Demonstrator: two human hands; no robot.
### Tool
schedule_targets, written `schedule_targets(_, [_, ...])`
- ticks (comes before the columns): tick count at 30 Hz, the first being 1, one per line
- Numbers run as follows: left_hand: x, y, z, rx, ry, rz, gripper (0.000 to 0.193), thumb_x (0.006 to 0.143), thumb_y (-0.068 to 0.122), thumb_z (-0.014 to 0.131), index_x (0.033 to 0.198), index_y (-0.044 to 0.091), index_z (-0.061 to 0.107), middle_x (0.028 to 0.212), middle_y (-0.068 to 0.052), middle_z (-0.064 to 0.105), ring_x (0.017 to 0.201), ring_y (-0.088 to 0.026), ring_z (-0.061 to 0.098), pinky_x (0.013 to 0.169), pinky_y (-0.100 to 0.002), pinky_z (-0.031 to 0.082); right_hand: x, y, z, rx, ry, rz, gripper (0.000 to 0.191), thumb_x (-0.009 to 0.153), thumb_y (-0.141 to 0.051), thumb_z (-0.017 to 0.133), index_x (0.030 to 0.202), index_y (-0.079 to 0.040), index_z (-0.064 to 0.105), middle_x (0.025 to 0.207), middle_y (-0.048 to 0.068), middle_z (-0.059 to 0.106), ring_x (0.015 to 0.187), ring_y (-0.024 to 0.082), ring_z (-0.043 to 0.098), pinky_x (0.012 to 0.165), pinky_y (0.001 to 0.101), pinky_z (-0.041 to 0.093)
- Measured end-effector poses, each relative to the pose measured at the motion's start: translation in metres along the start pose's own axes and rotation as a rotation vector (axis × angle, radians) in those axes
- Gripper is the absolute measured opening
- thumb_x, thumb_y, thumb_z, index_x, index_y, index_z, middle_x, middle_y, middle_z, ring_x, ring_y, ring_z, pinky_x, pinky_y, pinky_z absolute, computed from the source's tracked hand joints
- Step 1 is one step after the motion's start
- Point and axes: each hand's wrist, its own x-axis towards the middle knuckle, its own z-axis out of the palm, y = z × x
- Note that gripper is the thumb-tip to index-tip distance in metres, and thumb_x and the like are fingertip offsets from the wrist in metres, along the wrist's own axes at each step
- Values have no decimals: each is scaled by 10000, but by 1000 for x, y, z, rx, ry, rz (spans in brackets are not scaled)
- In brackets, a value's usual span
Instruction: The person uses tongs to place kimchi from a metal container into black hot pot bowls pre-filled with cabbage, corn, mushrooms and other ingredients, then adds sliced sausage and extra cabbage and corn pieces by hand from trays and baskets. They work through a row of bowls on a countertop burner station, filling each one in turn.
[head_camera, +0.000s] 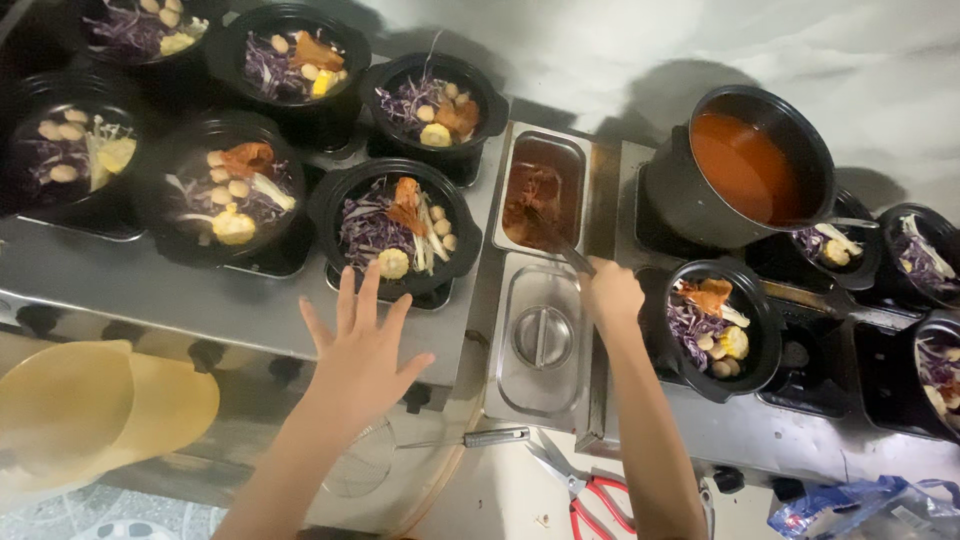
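The left hand (362, 350) hovers open, fingers spread, just short of a black pot of purple cabbage (395, 232) on the steel tabletop (180, 290). The right hand (610, 293) is closed on a spoon handle (568, 252) dipped in the red sauce tray (538, 192). Sauce could drip onto the lidded tray (540, 340) beside the filled pot (712, 325).

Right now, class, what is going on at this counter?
A person stands over a steel counter lined with black bowls of purple cabbage, mushrooms and other toppings. The right hand grips a utensil handle that dips into an open steel tray of red-brown paste. The left hand, fingers spread and holding nothing, hovers just below the nearest filled bowl. A large pot of orange-red broth sits at the right.
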Motion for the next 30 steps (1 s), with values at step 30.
schedule_targets(30, [1,-78,-37,-88,130,0,816,748,502,776,1415,99,531,1638,-225,111,1506,-469,53,1058,-842,63,-87,-40,-130,756,12,-40,362,959,-153,665,1311,-95,730,753,1,636,509,52,419,443,234,305])
